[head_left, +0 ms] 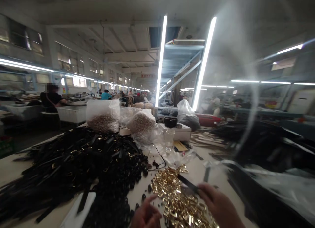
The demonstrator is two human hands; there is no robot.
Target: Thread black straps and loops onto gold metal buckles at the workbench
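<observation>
A heap of small gold metal buckles [178, 196] lies on the table right in front of me. My right hand [218, 205] rests at the heap's right side, closed on a black strap [188, 183] that sticks out up and to the left. My left hand [147, 215] is low at the heap's left edge, fingers curled with the forefinger stretched toward the buckles; what it holds, if anything, is hidden. Small black loops [137, 175] are scattered between the two heaps.
A big pile of black straps [73, 162] covers the left of the table [14, 165]. Behind stand clear bags of small parts [102, 118], a white box [180, 131] and dark material [265, 146] on the right. Other people sit far left.
</observation>
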